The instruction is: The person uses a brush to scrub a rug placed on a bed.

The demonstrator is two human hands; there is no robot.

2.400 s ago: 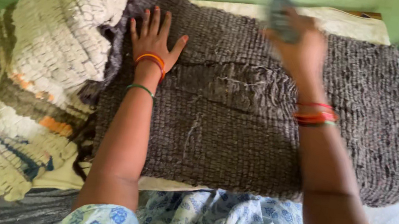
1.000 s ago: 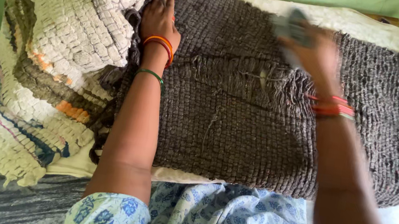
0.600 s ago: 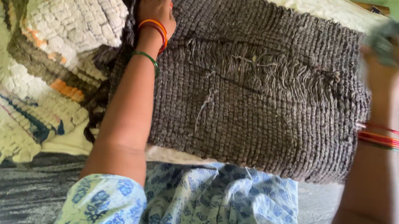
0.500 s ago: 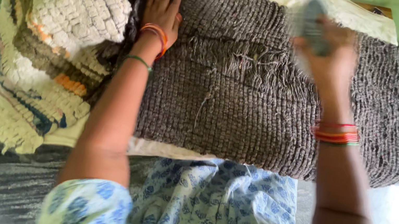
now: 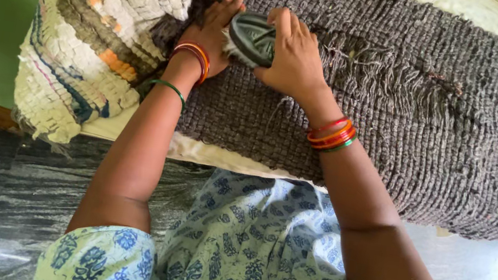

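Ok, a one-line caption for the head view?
Right hand holds a scrub brush on a grey woven rug; left hand presses it flat.

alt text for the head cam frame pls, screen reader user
A person's right hand grips a grey oval brush on a thick grey woven mat, while the left hand rests on the mat beside it. A cream, brown and orange woven rug lies bunched at left.

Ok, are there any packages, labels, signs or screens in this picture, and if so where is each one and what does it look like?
None in view: no package, label, sign or screen.
What shows instead: a grey woven mat, a cream striped mat bunched at its left end, and a grey oval brush held in the right hand, beside the left hand.
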